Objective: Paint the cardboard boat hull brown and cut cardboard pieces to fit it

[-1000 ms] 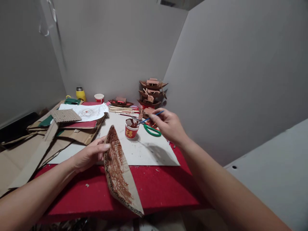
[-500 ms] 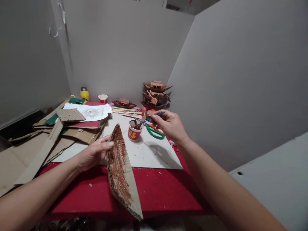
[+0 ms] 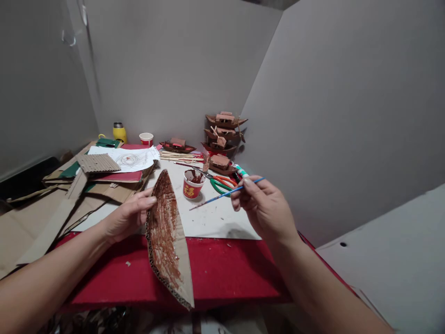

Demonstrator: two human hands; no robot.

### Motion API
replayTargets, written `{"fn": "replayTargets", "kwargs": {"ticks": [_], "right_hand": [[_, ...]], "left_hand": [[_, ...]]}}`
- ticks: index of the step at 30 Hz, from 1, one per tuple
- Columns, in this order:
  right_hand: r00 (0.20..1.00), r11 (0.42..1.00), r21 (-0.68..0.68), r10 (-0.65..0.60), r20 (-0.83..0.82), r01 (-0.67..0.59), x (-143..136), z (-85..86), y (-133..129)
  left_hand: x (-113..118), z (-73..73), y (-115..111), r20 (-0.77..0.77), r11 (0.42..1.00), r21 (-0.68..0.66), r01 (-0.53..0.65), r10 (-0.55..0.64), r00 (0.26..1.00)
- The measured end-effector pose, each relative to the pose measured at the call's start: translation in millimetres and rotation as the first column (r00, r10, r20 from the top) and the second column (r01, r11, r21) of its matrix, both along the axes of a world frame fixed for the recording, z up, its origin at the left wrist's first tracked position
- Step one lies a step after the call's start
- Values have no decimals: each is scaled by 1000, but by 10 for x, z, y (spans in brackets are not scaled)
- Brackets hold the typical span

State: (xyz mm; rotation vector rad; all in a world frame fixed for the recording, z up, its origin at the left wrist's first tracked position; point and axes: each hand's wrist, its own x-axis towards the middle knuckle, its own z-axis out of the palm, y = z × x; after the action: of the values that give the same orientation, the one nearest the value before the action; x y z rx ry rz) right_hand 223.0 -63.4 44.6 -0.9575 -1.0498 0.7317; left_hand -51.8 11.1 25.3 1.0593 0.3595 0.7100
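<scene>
Between the thumb and fingers of my left hand (image 3: 134,211) is a curved, pointed cardboard piece (image 3: 167,246), held upright by its left edge. Brown paint covers much of its face, while a strip along the right side is bare cardboard. My right hand (image 3: 266,206) pinches a thin blue paintbrush (image 3: 222,195); its dark tip points left, apart from the cardboard. Just behind that tip stands a red and white paper cup (image 3: 193,185) with brown paint inside. Scissors (image 3: 220,183) with green and orange handles lie beside the cup.
Brown model boats (image 3: 222,134) are stacked at the back, with another boat (image 3: 178,145) to their left. Cardboard sheets (image 3: 104,195) and a drawing (image 3: 134,160) cover the left side. A yellow bottle (image 3: 119,133) and a second paper cup (image 3: 146,138) stand behind. Thin sticks (image 3: 182,157) lie mid-table.
My right hand has drawn the paintbrush out of the cup and moved it right and toward me. The cardboard piece stays in my left hand, and the view has shifted slightly.
</scene>
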Motion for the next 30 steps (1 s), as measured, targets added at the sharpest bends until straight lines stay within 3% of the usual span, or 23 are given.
{"fn": "replayTargets", "kwargs": {"ticks": [4,14,22,30], "right_hand": [[995,995,1,96,19,-96,-157,-45,-180],[984,998,48,29,176,-38,-291,-31,-233],[942,995,-1,92,322,-97,-279,-35,-386],[952,991,117,-98,290,66,-352,-51,-385]], "left_hand": [[-5,25,-18,-41,1000,2,-19,19,999],[-5,-6,-13,-85,994,105,12,-3,996],[-8,-1,-15,-72,991,125,55,-47,996],[-9,-13,-7,-92,987,142,75,-62,994]]}}
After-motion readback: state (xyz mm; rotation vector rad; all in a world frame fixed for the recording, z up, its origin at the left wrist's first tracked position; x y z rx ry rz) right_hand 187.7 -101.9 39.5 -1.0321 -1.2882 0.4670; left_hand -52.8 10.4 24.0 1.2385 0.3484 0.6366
